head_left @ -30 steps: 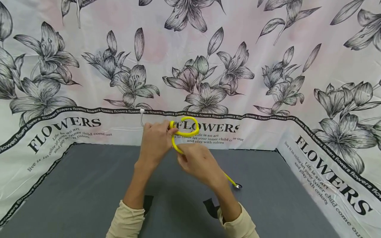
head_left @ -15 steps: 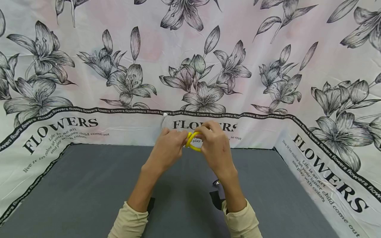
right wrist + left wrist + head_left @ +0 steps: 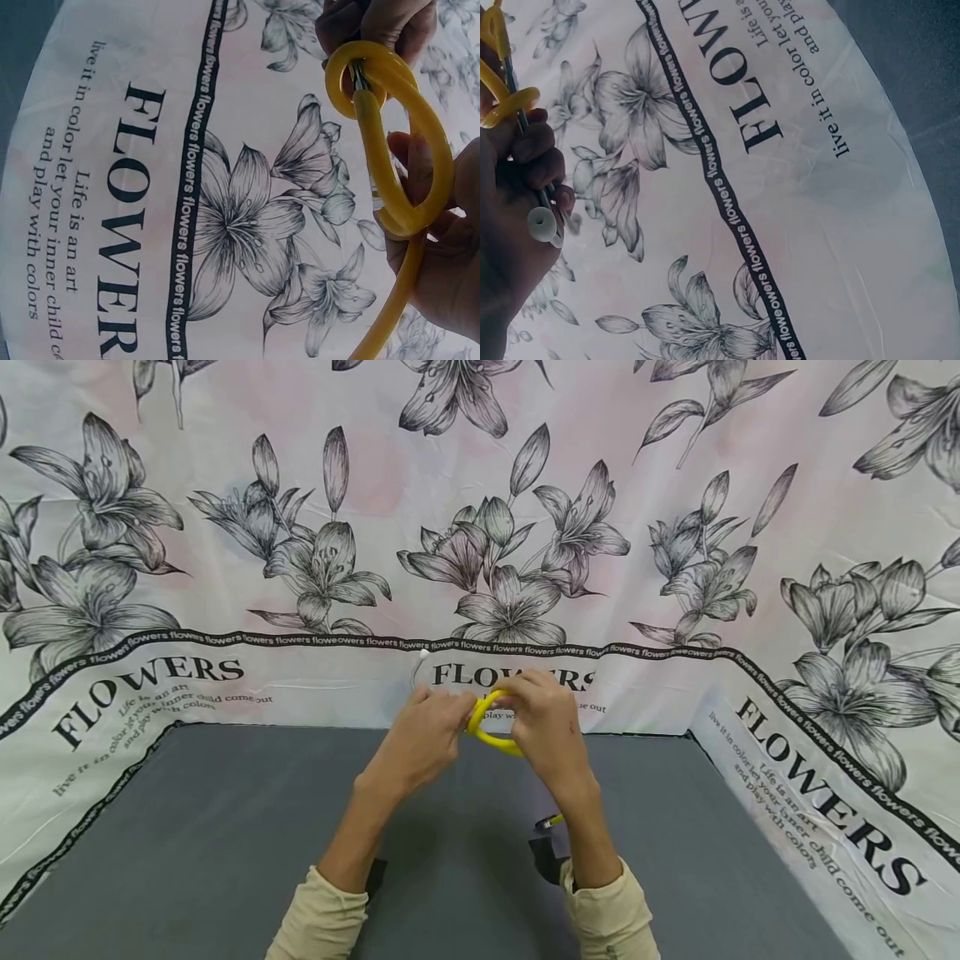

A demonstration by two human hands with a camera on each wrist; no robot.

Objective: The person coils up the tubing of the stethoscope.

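Note:
A stethoscope with yellow tubing [image 3: 495,742] is held up between both hands, above the far part of the table. The left hand [image 3: 416,742] grips its metal ear tubes [image 3: 546,196]; a white ear tip [image 3: 542,223] sticks out past the fingers in the left wrist view. To the right, the right hand [image 3: 551,727] holds the yellow tubing with its fingers and thumb. In the right wrist view the tubing [image 3: 435,165] is looped and wraps around the metal tubes beside the left hand. The chest piece [image 3: 546,823] shows lower down, beside the right wrist, which partly hides its tube.
A dark grey table [image 3: 247,827] spreads under the arms. Behind it and at both sides stands a white sheet [image 3: 337,681] printed with flowers and lettering. Black patches [image 3: 546,860] show beside the wrists.
The left hand has moved right with the ear tubes. The right hand has risen and now holds the looped tubing from the right. The chest piece has shifted left.

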